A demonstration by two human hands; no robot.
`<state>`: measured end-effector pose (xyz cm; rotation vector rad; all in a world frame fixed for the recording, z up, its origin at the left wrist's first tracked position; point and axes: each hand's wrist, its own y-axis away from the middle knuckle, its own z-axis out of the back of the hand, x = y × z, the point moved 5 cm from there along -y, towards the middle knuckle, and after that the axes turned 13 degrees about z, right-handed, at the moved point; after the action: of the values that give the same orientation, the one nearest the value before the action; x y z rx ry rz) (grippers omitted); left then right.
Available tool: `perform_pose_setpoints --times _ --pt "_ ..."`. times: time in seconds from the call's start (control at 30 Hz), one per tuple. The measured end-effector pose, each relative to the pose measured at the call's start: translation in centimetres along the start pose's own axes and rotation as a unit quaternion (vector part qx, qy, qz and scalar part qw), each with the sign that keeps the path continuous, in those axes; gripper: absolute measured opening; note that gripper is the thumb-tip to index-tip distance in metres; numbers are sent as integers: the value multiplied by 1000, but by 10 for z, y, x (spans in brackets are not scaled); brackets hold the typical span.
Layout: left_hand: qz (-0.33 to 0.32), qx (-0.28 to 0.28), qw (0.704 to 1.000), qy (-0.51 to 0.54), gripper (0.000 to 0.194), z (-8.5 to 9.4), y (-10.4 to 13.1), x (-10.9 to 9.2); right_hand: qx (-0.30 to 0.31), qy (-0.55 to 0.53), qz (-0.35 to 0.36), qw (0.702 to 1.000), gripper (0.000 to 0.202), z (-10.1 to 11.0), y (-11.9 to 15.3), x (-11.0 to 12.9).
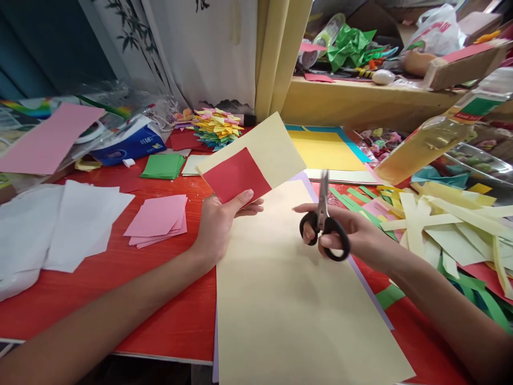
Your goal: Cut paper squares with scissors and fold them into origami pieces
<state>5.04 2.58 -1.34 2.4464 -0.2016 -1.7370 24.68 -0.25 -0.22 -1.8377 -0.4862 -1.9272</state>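
My left hand pinches a red paper square against a larger cream paper piece, thumb on the red face and fingers behind. The two papers are tilted up above the table, their lower left edges lined up. Black-handled scissors are in my right hand, with fingers through the loops. Their blades point upward, a little right of the cream piece and apart from it. Beneath both hands lies a large cream sheet over a lilac one, whose edge shows at the sides.
Pink squares, green squares and white sheets lie on the red table at left. Paper strips heap at right, near a tilted bottle. Behind are yellow sheets and folded coloured papers.
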Motion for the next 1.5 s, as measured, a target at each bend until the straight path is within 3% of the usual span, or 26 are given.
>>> perform_pose_setpoints --times 0.23,0.5,0.87,1.5 --pt "-13 12 1000 -20 14 -6 8 -9 8 110 -53 993 42 -10 2 0" --pt "15 53 997 -54 13 -18 21 -2 -10 63 -47 997 57 -21 5 -2" --pt "19 38 993 -109 19 -19 26 0 -19 59 -55 997 66 -25 6 2" --pt "40 30 992 -115 21 -20 27 1 -20 111 -33 993 60 -26 4 8"
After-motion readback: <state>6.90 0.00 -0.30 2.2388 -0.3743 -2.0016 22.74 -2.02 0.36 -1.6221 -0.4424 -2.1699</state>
